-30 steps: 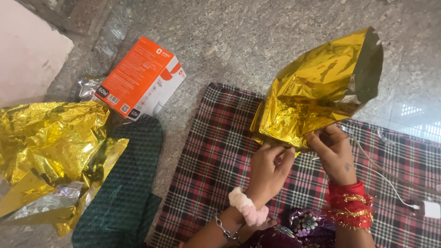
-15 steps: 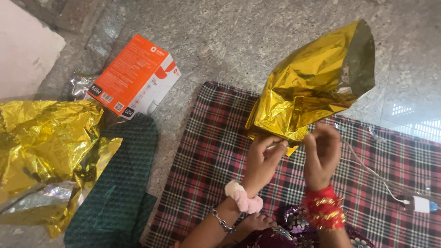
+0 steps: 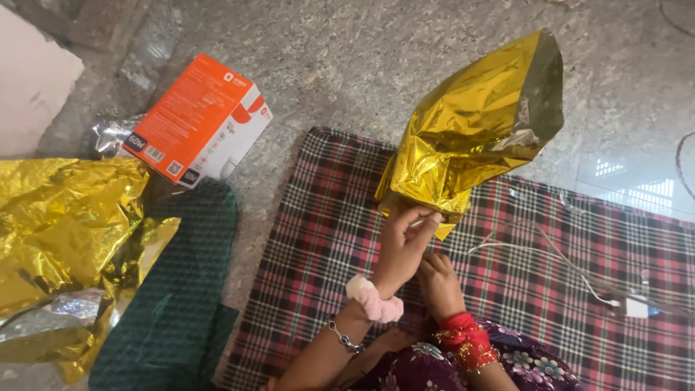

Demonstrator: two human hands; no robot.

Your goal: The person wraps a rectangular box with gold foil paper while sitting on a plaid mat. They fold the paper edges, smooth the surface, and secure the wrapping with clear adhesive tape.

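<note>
A crumpled gold foil balloon [image 3: 478, 130] stands up over the far edge of a red and black plaid cloth [image 3: 326, 239]. My left hand [image 3: 404, 235], with a pink scrunchie and a chain bracelet on the wrist, pinches the balloon's narrow bottom end. My right hand [image 3: 436, 279], with red bangles on the wrist, lies low on the cloth just behind my left wrist. Its fingers are curled and I see nothing in them.
An orange and white box [image 3: 195, 116] lies on the grey stone floor at the left. Below it are a heap of gold foil [image 3: 65, 224] and a dark green cloth [image 3: 181, 289]. A white cable [image 3: 550, 257] runs across the plaid cloth to a charger plug [image 3: 635, 308].
My right hand let go of the balloon's bottom end and dropped down to the cloth beside my left wrist. My left hand kept its hold on the balloon.
</note>
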